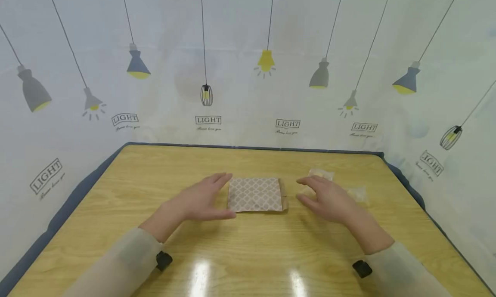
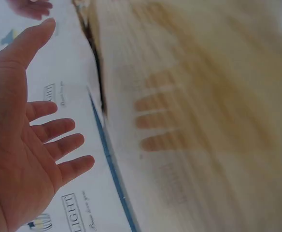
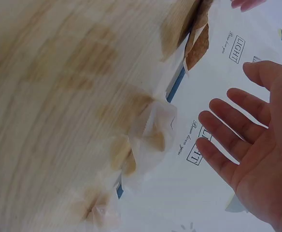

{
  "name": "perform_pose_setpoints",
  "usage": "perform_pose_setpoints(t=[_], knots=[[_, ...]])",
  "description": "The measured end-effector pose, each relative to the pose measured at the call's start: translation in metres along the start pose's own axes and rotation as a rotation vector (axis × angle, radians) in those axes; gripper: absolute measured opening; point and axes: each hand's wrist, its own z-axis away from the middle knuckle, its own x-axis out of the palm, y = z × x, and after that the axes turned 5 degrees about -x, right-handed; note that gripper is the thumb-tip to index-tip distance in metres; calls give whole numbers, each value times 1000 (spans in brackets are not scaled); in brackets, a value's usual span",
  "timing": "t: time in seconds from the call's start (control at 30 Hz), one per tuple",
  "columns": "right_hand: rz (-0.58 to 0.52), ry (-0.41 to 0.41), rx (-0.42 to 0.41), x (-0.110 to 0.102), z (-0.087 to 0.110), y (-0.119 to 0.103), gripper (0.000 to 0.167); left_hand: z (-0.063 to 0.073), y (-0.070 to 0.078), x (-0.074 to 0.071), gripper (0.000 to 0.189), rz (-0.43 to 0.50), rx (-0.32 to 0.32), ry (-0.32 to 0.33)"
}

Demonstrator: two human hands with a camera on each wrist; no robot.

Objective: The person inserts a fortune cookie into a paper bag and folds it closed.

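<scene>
A flat brown paper bag (image 1: pixel 255 195) with a white lattice print lies on the wooden table, its plain brown folded end to the right. At its left edge is my left hand (image 1: pixel 202 199), thumb and fingers spread apart; whether it touches the paper I cannot tell. My right hand (image 1: pixel 329 199) hovers a little right of the bag, relaxed and holding nothing. Both palms face inward, with loose fingers, in the left wrist view (image 2: pixel 25 140) and the right wrist view. Behind the right hand lies a clear plastic packet (image 1: pixel 324 174), partly hidden by it.
A second clear plastic packet (image 1: pixel 358 194) lies to the right of the right hand. The glossy wooden table (image 1: pixel 248 249) has a dark blue edge (image 1: pixel 255 148). White sheeting (image 1: pixel 240 81) printed with hanging lamps surrounds it at the back and sides.
</scene>
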Motion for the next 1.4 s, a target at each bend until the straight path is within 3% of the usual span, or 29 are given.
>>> perform_pose_setpoints(t=[0.1,0.27,0.43,0.6,0.77,1.03,1.23,1.4], knots=[[-15,4,-21,1,-2,2,42,-20,2,7,115,57,19,-66],[-17,-7,-63,8,-4,3,38,-54,7,16,121,50,-7,-122],[-19,-27,-61,11,-5,1,36,-69,7,20,122,61,-28,-187],[-20,-37,-51,10,-6,0,36,-71,10,18,117,82,-44,-214],[-43,-32,-34,8,-6,-1,35,-67,11,17,115,115,-24,-198],[-108,-18,-12,11,-8,-2,36,-58,11,15,109,185,39,-85],[-374,31,30,14,-13,-4,35,-49,10,13,106,237,81,8],[-691,38,39,20,-21,-9,35,-43,14,13,106,276,107,54]])
